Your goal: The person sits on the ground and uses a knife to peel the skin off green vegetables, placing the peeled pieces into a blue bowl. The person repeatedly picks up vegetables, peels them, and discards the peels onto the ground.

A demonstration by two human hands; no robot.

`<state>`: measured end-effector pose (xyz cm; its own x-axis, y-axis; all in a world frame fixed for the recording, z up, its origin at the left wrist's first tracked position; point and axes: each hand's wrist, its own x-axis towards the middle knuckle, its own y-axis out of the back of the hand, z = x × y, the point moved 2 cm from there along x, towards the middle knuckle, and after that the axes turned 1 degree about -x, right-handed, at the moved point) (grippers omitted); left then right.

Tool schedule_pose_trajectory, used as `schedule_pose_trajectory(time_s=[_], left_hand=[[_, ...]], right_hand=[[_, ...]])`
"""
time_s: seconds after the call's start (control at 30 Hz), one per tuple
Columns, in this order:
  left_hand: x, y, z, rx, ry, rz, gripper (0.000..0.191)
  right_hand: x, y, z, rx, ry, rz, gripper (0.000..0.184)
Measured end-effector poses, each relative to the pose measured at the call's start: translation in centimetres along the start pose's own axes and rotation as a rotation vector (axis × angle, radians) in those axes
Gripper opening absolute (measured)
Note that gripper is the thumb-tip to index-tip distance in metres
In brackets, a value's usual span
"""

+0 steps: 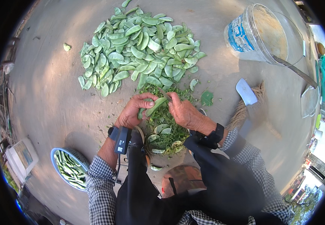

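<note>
My left hand (134,110) grips green bean pods (156,107), one of them pinched under the thumb with its tip pointing up and right. At that tip, my right hand (183,108) is closed around a small knife (164,94), whose blade slants up to the left. Below both hands lies a heap of green trimmings (165,137) between my feet, with several discarded pods on it. Beyond my hands spreads a large pile of flat green bean pods (142,47) on the concrete floor.
A blue plastic basket (56,166) of trimmed pods stands at lower left, near a white container (24,157). On the right are a straw broom (238,112), a pale blue scoop-like piece (246,91) and a tilted white bucket (244,36) with a wooden handle (294,70) across its rim.
</note>
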<state>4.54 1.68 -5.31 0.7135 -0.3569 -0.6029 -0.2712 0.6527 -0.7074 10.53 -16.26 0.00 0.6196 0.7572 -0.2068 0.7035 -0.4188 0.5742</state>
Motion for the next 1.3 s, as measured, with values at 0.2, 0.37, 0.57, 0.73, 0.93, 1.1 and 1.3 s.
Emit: schedule_pose_trajectory(time_s=[0.2, 0.37, 0.57, 0.73, 0.93, 1.1, 1.3], left_hand=[[0.0, -0.5, -0.7, -0.034, 0.019, -0.034, 0.021], [0.0, -1.3, 0.6, 0.18, -0.064, 0.088, 0.022], [-0.7, -3.1, 1.8, 0.375, 0.078, -0.101, 0.025], [-1.1, -3.0, 3.3, 0.55, -0.042, -0.029, 0.022], [-0.8, -3.6, 3.4, 0.862, -0.571, 0.377, 0.016], [-2.0, -5.3, 1.3, 0.364, -0.272, 0.219, 0.029], [-2.1, -4.9, 2.9, 0.495, -0.31, 0.216, 0.038]], right_hand=[[0.8, -1.2, 0.5, 0.002, 0.042, 0.03, 0.028], [0.9, -0.6, 1.1, 0.141, -0.059, 0.078, 0.031], [1.0, 0.6, 1.1, 0.141, 0.066, 0.033, 0.029], [0.7, 1.7, 0.9, 0.308, -0.103, -0.013, 0.025], [0.9, 1.1, -0.4, 0.625, -0.109, 0.025, 0.023], [1.0, 1.0, -1.0, 0.468, -0.109, 0.053, 0.029], [0.9, 1.1, -1.4, 0.456, -0.175, -0.064, 0.022]])
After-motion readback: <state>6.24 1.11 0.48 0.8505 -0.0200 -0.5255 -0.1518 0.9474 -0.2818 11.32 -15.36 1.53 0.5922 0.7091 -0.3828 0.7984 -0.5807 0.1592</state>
